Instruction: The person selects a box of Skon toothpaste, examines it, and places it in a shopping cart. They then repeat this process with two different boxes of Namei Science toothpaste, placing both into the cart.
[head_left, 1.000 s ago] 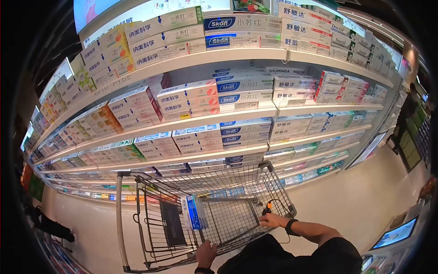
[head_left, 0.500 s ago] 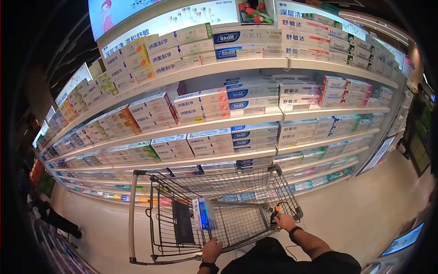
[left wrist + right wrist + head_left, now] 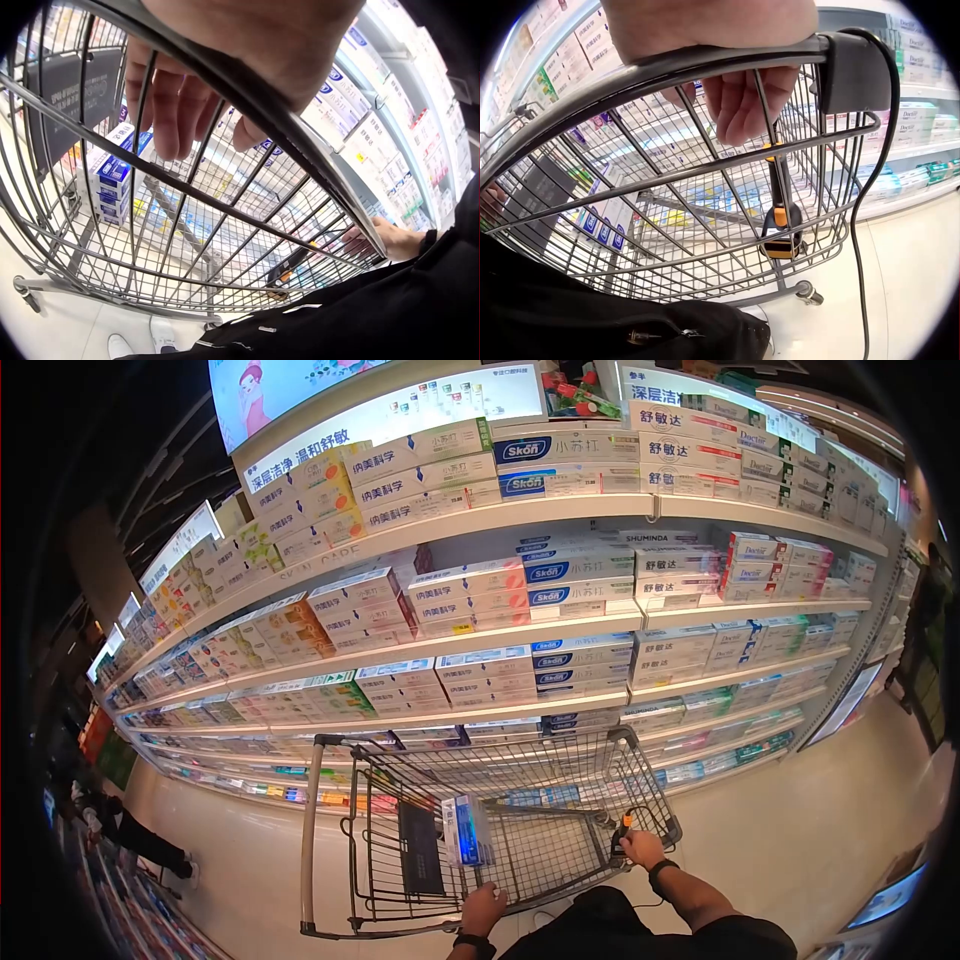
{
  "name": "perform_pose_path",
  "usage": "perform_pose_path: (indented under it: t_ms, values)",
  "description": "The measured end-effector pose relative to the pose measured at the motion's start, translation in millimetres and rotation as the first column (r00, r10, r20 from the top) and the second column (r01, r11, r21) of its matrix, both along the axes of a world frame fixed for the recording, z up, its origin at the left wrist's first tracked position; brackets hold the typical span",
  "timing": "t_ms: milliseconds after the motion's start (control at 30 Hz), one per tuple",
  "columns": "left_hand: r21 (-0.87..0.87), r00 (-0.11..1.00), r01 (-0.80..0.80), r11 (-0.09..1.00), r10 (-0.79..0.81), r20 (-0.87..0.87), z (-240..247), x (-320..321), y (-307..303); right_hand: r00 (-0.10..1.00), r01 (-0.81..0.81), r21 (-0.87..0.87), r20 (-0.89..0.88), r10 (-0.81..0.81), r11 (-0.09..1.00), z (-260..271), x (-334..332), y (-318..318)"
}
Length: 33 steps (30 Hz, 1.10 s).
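Note:
A wire shopping cart [image 3: 308, 840] stands in front of me, side-on to the shelves. My left hand [image 3: 484, 910] rests over its near rim, and in the left wrist view the fingers [image 3: 166, 116] hang loosely inside the basket. Farther right, my right hand [image 3: 643, 848] lies over the same rim with its fingers [image 3: 739, 112] drooping inward. Just below those fingers, a black-and-orange handheld device [image 3: 781, 225] like a barcode scanner stands inside the cart, upright against the wires. Blue-and-white Skon toothpaste boxes [image 3: 467, 830] sit stacked in the basket beside the dark panel [image 3: 420, 847].
Long curved-looking shelves [image 3: 560, 505] full of toothpaste boxes run behind the cart. A black cable [image 3: 860, 217] hangs over the cart's corner. At the left, a person's dark-clad leg [image 3: 150, 840] shows. A lit screen [image 3: 890, 897] stands at the lower right.
The shelves, cart and both hands have shifted rightward in the head view as the camera turned. Both hands keep their places along the rim; the boxes stay where they were in the basket.

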<state>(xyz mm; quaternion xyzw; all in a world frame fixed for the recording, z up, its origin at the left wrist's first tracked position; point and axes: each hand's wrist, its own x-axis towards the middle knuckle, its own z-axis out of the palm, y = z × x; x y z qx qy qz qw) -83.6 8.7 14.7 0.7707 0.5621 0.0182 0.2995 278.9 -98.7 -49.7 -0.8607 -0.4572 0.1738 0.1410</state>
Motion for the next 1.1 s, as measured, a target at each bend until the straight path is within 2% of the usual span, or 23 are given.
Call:
perform_pose_path:
  t_ms: [200, 300, 700, 900, 1100]
  values:
    - [0.054, 1.000, -0.003, 0.999, 0.004, -0.011, -10, -3, 0, 1.000, -0.007, -0.020, -0.013, 0.006, 1.000, 3, 0, 0]
    - [0.049, 0.999, -0.020, 0.999, 0.019, 0.025, -9, -4, -1, 1.000, -0.010, -0.013, -0.022, 0.009, 1.000, -4, 2, 0]
    - [-0.012, 1.000, -0.027, 1.000, 0.027, -0.001, -6, -4, 1, 1.000, -0.022, -0.062, -0.001, 0.022, 0.998, -8, 3, -2]
    - [0.024, 0.999, 0.007, 1.000, -0.008, 0.039, -5, -5, -1, 0.999, -0.025, -0.096, 0.022, 0.027, 0.995, -11, 4, -1]
    - [0.008, 1.000, -0.002, 1.000, 0.002, 0.009, -10, -5, 0, 1.000, -0.022, -0.074, 0.020, 0.024, 0.997, -8, 3, -2]
